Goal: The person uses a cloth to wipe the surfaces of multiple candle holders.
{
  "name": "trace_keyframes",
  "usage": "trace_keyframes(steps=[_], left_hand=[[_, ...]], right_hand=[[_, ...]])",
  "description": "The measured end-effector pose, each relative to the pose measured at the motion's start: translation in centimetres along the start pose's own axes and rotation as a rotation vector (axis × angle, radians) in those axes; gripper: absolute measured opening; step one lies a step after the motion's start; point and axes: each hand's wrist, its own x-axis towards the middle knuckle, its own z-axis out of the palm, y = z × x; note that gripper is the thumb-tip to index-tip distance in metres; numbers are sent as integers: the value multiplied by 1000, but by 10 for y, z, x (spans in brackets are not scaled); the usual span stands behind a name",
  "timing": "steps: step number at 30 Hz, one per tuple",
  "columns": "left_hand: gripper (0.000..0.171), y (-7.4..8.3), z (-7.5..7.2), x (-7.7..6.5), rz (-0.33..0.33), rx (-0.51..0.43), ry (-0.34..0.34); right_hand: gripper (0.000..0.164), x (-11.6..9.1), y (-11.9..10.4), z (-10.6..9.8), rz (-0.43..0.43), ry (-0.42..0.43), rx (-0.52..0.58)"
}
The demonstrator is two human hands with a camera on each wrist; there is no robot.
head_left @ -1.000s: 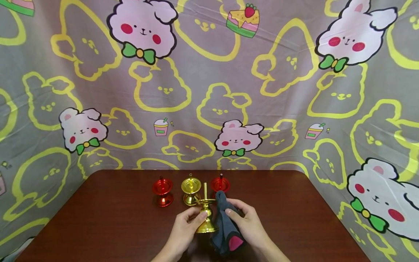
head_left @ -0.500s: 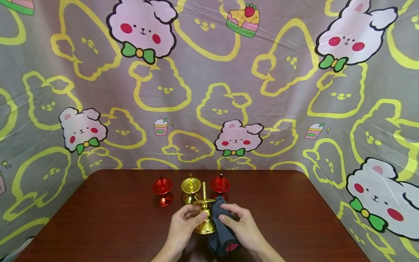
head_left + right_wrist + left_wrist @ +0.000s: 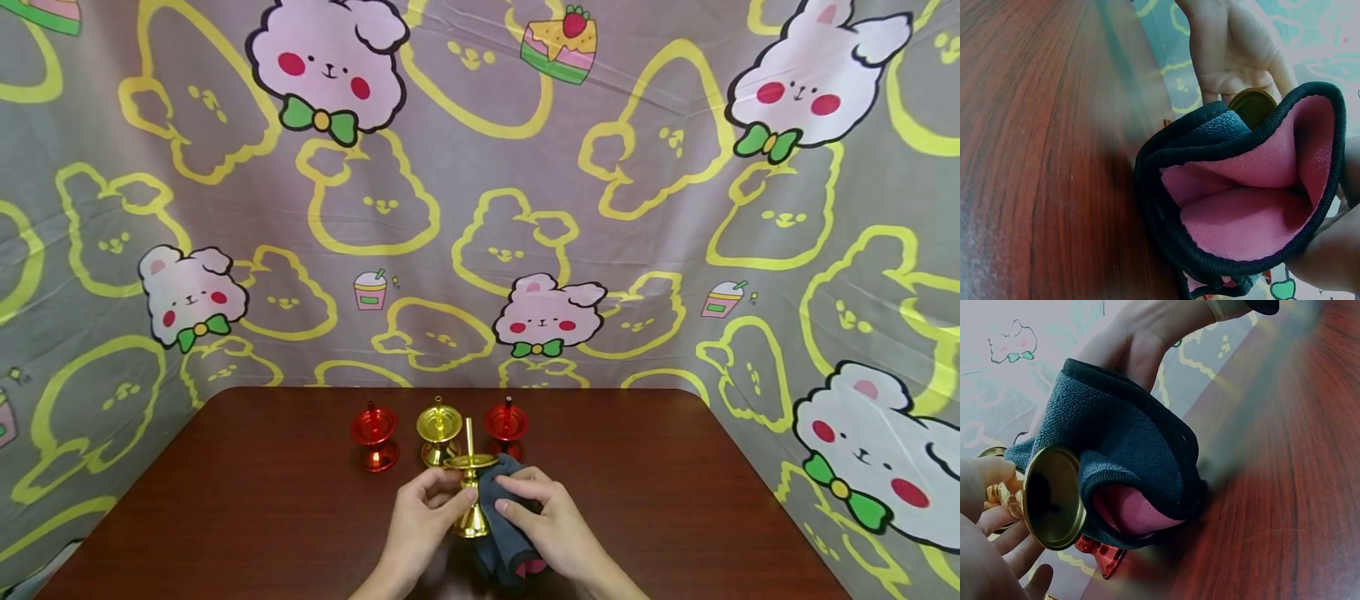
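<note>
My left hand [image 3: 424, 515] grips a gold candle holder [image 3: 472, 518] by its narrow stem, its spike pointing up and its flared base lifted above the table. In the left wrist view the hollow underside of the base [image 3: 1054, 499] faces the camera. With thumb and fingers my right hand [image 3: 553, 518] pinches a dark grey-blue cloth [image 3: 504, 533] against the holder's right side, just under its dish. The cloth hangs in folds below the hand. Its pink reverse side [image 3: 1254, 219] shows in the right wrist view.
Behind the hands, three more candle holders stand in a row: a red one [image 3: 375, 433] on the left, a gold one [image 3: 438, 427] in the middle, a red one [image 3: 507, 423] on the right. The dark brown table [image 3: 247, 517] ends at a patterned curtain [image 3: 450, 167].
My right hand has moved left, bringing the cloth from beside the candle holder in against its stem and dish. The left hand keeps its grip nearly in place.
</note>
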Motion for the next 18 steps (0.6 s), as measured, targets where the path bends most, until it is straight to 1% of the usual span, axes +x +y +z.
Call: trace_keyframes(steps=[3, 5, 8, 10, 16, 18], left_hand=[[33, 0, 0, 0, 15, 27, -4], [32, 0, 0, 0, 37, 41, -2], [30, -1, -1, 0, 59, 49, -1], [29, -1, -1, 1, 63, 58, -7], [25, 2, -3, 0, 99, 100, -91], [24, 3, -4, -1, 107, 106, -108]], right_hand=[[34, -1, 0, 1, -10, 11, -13], [35, -1, 0, 2, -19, 17, -17], [36, -2, 1, 4, -30, 20, -28], [36, -1, 1, 4, -27, 16, -34], [35, -1, 3, 3, -30, -15, -58], [35, -1, 4, 2, -38, -31, -70]])
